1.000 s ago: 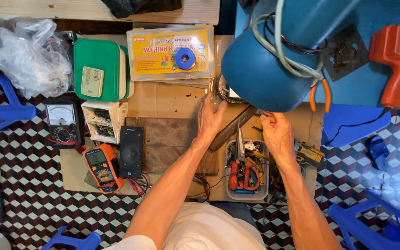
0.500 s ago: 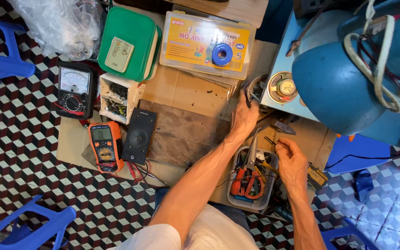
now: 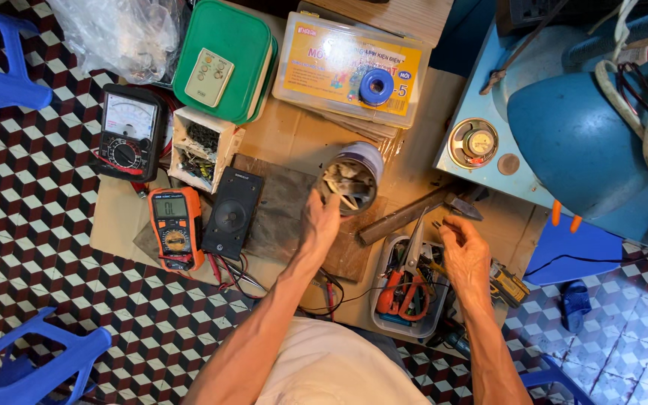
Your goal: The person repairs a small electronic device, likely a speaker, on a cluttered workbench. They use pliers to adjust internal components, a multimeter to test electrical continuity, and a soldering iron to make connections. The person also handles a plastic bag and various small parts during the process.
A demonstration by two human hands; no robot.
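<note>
My left hand [image 3: 321, 222] grips the near rim of a round open tin [image 3: 354, 177] filled with small metal bits. The tin stands on a dark wooden board [image 3: 283, 214] lying on cardboard. My right hand [image 3: 465, 253] hovers over a clear tool tray [image 3: 384, 259] that holds orange-handled pliers [image 3: 403, 294] and scissors. Its fingers curl together next to the head of a hammer [image 3: 406, 215]; whether they pinch anything small is unclear.
Left of the board lie a black speaker [image 3: 232, 213], an orange digital multimeter [image 3: 175, 226], an analog meter [image 3: 129, 132] and a white parts box [image 3: 200, 148]. Behind are a green lidded box [image 3: 253, 52] and a clear case [image 3: 331, 67]. A blue appliance [image 3: 586, 142] is at right, blue stools around.
The view has shifted right and nearer. My left hand has drawn back from the far right with the tin, which now stands on the board. My right hand stays over the tool tray.
</note>
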